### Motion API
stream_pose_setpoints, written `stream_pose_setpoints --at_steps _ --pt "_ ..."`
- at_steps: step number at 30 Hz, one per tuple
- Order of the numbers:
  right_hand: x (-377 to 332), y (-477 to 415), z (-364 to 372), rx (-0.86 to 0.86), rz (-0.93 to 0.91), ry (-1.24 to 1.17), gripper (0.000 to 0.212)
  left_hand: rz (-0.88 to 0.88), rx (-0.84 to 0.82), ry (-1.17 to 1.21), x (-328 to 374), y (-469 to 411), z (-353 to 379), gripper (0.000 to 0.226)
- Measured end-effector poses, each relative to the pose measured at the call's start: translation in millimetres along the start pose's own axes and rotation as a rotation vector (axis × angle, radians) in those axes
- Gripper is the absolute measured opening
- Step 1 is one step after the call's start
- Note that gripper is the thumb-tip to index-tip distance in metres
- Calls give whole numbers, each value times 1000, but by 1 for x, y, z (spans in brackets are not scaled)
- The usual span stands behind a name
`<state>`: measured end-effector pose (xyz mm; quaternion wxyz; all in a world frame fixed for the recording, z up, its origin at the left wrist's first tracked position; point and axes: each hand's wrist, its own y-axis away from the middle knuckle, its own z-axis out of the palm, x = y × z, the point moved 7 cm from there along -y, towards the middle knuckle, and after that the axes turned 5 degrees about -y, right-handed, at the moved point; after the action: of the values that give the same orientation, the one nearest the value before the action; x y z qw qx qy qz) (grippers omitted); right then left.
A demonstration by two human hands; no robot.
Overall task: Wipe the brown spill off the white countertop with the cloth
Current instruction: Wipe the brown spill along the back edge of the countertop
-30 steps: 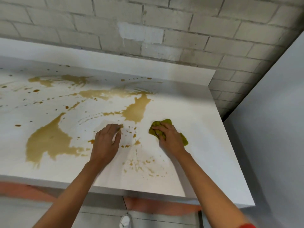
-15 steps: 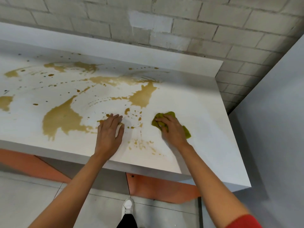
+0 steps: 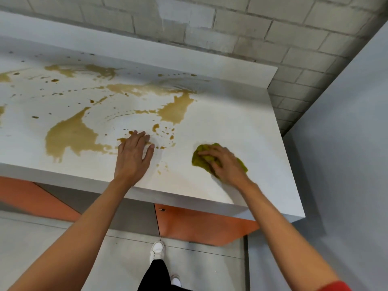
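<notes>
The person's left hand [image 3: 134,156] lies flat and open on the white countertop [image 3: 241,122], holding nothing. Their right hand [image 3: 225,164] presses a bunched green cloth [image 3: 202,157] down near the counter's right end. The brown spill [image 3: 71,137] spreads to the left. Best sweep leftward with firm, overlapping strokes, gathering liquid inward.

Bare countertop [image 3: 241,127] right of the cloth [image 3: 201,158]; backsplash [image 3: 147,53] blocks behind.

The right hand [image 3: 225,164] covers the middle of the cloth [image 3: 202,157]. Left of the cloth, the spill [image 3: 71,137] and the surface [image 3: 241,122] run past the frame's edge.
</notes>
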<state>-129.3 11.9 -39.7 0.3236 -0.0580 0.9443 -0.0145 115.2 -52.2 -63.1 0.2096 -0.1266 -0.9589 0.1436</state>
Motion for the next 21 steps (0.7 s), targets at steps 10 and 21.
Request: stream_pose_setpoints --at_steps 10,21 --pt "75 54 -54 216 245 98 34 37 43 4 3 0 -3 40" --pt "-20 11 40 277 106 33 32 33 52 -4 3 1 -2 39"
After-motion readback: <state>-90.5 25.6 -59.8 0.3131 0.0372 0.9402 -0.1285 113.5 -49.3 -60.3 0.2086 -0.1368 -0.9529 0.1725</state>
